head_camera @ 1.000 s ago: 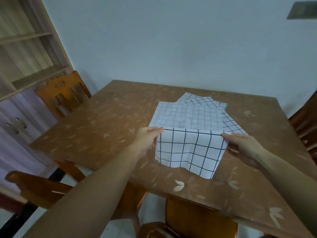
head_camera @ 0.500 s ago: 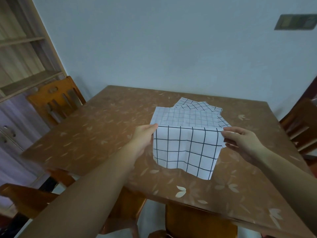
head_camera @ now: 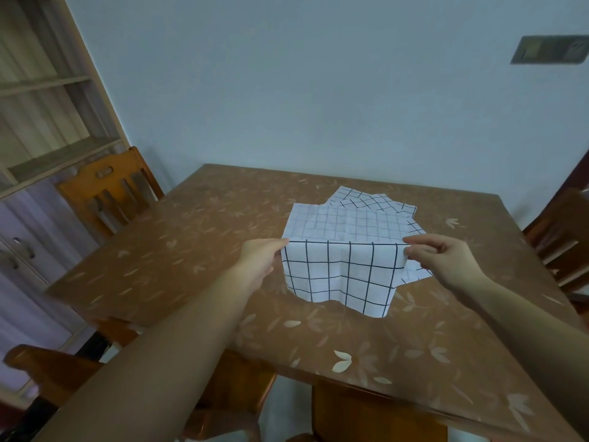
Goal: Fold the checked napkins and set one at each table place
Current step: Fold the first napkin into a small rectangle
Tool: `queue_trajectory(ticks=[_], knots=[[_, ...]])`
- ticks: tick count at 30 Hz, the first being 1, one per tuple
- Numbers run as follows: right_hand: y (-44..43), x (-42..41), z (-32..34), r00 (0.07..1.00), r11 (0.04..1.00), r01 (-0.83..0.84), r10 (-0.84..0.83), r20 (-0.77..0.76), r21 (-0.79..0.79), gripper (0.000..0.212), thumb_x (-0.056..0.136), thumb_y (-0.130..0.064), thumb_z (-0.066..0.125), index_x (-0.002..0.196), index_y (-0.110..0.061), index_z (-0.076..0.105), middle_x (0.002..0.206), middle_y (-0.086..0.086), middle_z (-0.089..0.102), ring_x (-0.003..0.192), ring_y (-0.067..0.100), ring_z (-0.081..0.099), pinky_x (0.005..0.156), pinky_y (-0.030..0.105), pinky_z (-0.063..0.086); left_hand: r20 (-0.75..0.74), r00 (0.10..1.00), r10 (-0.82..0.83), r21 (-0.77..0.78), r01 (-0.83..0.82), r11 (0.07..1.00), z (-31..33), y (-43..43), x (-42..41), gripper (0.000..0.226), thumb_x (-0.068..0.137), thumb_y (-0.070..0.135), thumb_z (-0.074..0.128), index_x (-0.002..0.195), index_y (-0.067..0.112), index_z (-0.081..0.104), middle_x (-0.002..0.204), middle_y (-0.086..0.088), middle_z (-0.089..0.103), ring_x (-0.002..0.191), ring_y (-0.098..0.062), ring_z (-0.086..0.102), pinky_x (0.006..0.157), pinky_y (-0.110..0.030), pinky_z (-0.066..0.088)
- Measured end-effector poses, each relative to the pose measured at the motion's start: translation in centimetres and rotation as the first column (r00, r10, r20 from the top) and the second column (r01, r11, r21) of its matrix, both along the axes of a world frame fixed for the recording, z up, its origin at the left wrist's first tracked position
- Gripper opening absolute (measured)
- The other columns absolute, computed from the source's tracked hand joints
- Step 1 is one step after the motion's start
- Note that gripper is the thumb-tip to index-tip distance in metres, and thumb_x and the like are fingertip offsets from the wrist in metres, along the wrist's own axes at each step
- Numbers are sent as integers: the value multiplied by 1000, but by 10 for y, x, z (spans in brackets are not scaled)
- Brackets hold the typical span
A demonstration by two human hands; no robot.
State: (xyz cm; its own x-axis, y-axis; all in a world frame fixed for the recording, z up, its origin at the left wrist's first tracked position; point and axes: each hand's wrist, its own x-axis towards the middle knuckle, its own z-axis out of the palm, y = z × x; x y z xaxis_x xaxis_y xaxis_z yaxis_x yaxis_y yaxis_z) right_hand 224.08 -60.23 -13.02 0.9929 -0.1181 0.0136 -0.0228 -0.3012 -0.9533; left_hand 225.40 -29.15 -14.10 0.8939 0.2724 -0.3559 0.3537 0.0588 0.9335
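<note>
A white checked napkin [head_camera: 341, 272] with black grid lines hangs above the brown table [head_camera: 197, 237], its lower edge loose and wavy. My left hand [head_camera: 259, 260] pinches its upper left corner and my right hand [head_camera: 446, 261] pinches its upper right corner, holding the top edge taut. Behind it a second checked napkin [head_camera: 344, 223] lies flat on the table. A third napkin [head_camera: 366, 199], turned at an angle, pokes out from under that one at the far side.
Wooden chairs stand at the table's left [head_camera: 108, 193], right [head_camera: 561, 237] and near side [head_camera: 366, 416]; another chair back [head_camera: 51, 365] shows at the lower left. A shelf cabinet [head_camera: 41, 129] fills the left wall. The pale wall lies close behind the table.
Both hands have lifted the napkin's top edge a little higher and further from me. The view has tilted up, showing more wall.
</note>
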Motion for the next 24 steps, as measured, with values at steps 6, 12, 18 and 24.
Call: queue_trajectory(ticks=[6, 12, 18, 24], knots=[[1, 0, 2, 1000, 984, -5, 7, 13, -176, 14, 78, -15, 79, 91, -18, 75, 75, 3, 75, 76, 14, 64, 69, 22, 48, 78, 995, 68, 23, -70, 997, 11, 0, -3, 19, 84, 22, 74, 101, 12, 72, 83, 5, 62, 65, -11, 51, 59, -23, 41], [-4, 0, 2, 995, 882, -46, 84, 61, -469, 4, 80, -24, 79, 82, -20, 78, 81, -10, 75, 79, -8, 64, 62, 5, 44, 172, 984, 50, -4, -50, 999, 23, -3, -3, 39, 82, 23, 76, 120, 17, 69, 116, 5, 65, 105, -14, 54, 93, -30, 38], [-5, -2, 3, 979, 807, -105, 188, 84, -582, 6, 85, -23, 74, 80, -22, 76, 84, -13, 71, 80, -10, 60, 68, 2, 36, 204, 974, 101, -4, -102, 995, 27, -12, 0, 14, 84, 20, 75, 96, 15, 73, 82, 12, 64, 75, 0, 55, 69, -19, 40], [-5, 3, 17, 973, 922, -47, 130, 193, -385, 15, 89, -17, 68, 75, -19, 71, 82, -10, 73, 72, -11, 62, 71, 12, 43, 95, 991, 99, 87, -107, 990, 19, -10, 6, 18, 85, 25, 74, 97, 13, 71, 91, 2, 64, 86, -16, 57, 84, -30, 39]])
